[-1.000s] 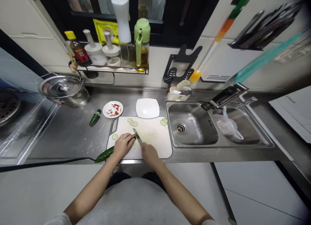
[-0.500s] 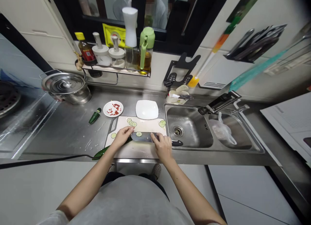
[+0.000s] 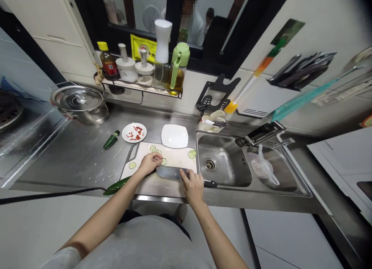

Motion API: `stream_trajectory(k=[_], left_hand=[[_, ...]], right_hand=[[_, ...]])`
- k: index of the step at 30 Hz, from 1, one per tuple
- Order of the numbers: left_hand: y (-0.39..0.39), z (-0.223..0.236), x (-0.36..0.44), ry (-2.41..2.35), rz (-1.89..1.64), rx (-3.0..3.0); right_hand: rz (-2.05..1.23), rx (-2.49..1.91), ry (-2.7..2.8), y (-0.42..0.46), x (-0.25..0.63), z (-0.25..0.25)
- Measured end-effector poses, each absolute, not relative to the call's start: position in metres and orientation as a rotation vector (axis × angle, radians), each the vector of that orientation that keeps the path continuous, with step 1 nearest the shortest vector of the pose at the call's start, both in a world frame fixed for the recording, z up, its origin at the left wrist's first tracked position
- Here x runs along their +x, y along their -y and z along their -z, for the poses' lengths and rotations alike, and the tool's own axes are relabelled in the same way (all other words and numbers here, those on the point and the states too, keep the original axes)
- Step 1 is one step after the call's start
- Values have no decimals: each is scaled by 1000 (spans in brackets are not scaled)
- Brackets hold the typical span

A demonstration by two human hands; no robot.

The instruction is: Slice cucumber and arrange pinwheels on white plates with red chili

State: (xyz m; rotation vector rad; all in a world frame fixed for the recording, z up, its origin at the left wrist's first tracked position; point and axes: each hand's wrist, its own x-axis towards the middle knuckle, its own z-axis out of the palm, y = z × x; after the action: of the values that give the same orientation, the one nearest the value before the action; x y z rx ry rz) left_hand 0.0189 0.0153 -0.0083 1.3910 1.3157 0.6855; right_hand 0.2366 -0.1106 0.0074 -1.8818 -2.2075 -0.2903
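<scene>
My right hand (image 3: 194, 187) grips a kitchen knife (image 3: 169, 173) by its blade, fingertips on the steel. The black handle sticks out to the right past the board's edge. My left hand (image 3: 150, 163) pinches a thin cucumber slice (image 3: 164, 161) just beyond the blade. Both hands are over a pale cutting board (image 3: 174, 156). More cucumber slices (image 3: 192, 154) lie at its right edge, with others near its far left and one alone at left. A cucumber piece (image 3: 116, 186) lies partly under my left forearm.
A white plate with red chopped bits (image 3: 128, 136) and a bare white square plate (image 3: 174, 145) stand behind the board. Another cucumber piece (image 3: 111, 140) lies left. The sink (image 3: 225, 162) is to the right, a lidded steel pot (image 3: 94, 114) far left, a bottle rack (image 3: 145, 90) above.
The cucumber slice that lay on the knife blade is now off it, at my left fingertips. My left hand has closed on it. The camera view has shifted slightly.
</scene>
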Motion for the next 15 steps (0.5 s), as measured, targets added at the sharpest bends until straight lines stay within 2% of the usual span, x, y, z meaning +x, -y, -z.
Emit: stream_trajectory(k=[6,15], left_hand=[[-42,17,24,-1666,-493,1601],[-64,24,31,-1746,-291,1797]], right_hand=[[225,-1950,2138,125,246,2],[192,-1987,2073,126,249,5]])
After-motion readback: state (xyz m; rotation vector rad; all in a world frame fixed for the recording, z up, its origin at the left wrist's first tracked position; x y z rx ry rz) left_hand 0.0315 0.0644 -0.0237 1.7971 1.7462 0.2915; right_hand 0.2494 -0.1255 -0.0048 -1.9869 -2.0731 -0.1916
